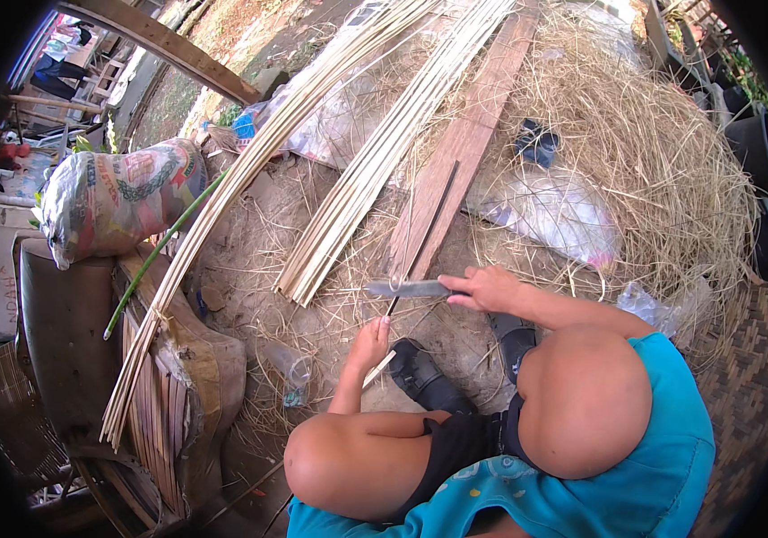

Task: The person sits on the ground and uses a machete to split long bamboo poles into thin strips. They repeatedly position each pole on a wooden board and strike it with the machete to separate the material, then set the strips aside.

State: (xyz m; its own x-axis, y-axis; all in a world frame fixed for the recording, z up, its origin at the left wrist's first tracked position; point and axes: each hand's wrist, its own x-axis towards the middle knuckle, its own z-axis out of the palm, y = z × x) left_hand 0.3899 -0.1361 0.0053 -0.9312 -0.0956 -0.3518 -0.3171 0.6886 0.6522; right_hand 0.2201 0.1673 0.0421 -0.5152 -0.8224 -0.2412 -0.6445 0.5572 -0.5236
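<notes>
My right hand (484, 289) grips a knife (404, 289), its blade pointing left and lying across a thin dark strip (438, 212). My left hand (369, 344) is closed around the near end of that strip, just below the blade. A pale end (379, 368) sticks out below my left hand; whether it belongs to the same strip I cannot tell. The strip's far part rests along a reddish-brown wooden plank (471, 134). A small pale curl shows at the blade.
Bundles of pale split-bamboo strips lie left of the plank (357, 193) and over a worn wooden seat (209, 377). A stuffed sack (124, 193) and a green stick (164, 255) sit at left. Heaped shavings (662, 152) fill the right, with a white sack (554, 215) beneath.
</notes>
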